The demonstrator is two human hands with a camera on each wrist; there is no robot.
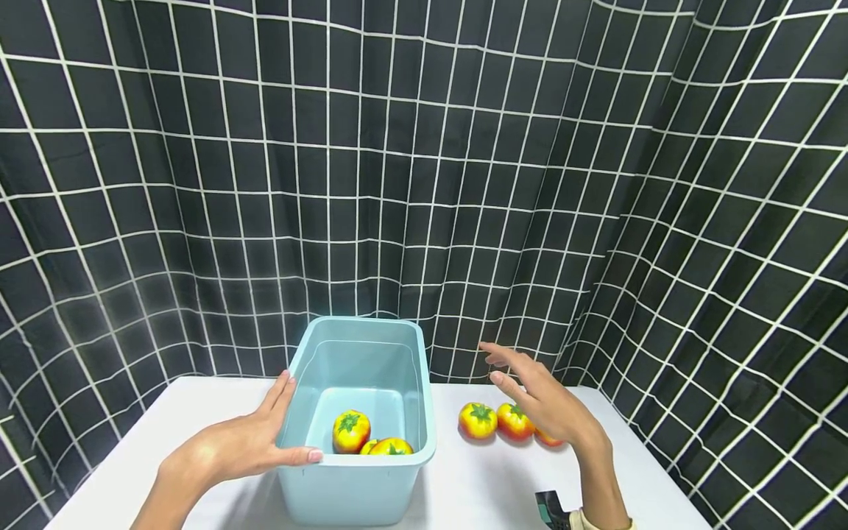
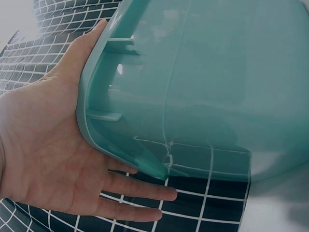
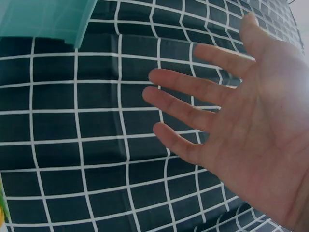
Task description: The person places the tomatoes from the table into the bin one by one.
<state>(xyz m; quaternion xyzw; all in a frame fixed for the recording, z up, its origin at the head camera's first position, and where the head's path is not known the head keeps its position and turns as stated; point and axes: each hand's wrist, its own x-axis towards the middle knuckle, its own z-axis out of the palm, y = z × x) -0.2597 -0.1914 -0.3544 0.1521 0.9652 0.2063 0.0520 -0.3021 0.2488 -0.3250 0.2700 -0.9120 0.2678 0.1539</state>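
A light blue plastic bin (image 1: 361,486) stands on the white table, with red-and-yellow round fruits with green leafy tops, like tomatoes (image 1: 351,431), inside near its close end. My left hand (image 1: 235,442) rests on the bin's near left corner, thumb over the near rim and fingers along the left side. In the left wrist view, the left hand (image 2: 58,145) has its fingers straight against the bin (image 2: 217,87). My right hand (image 1: 546,397) hovers above more such fruits (image 1: 478,421) in a row right of the bin. It holds nothing; the right wrist view shows its fingers (image 3: 186,89) spread.
The white table (image 1: 457,486) carries the bin and the row of fruits. A dark curtain with a white grid (image 1: 464,184) hangs behind and along the sides. A dark strap-like item (image 1: 553,508) sits at the right wrist.
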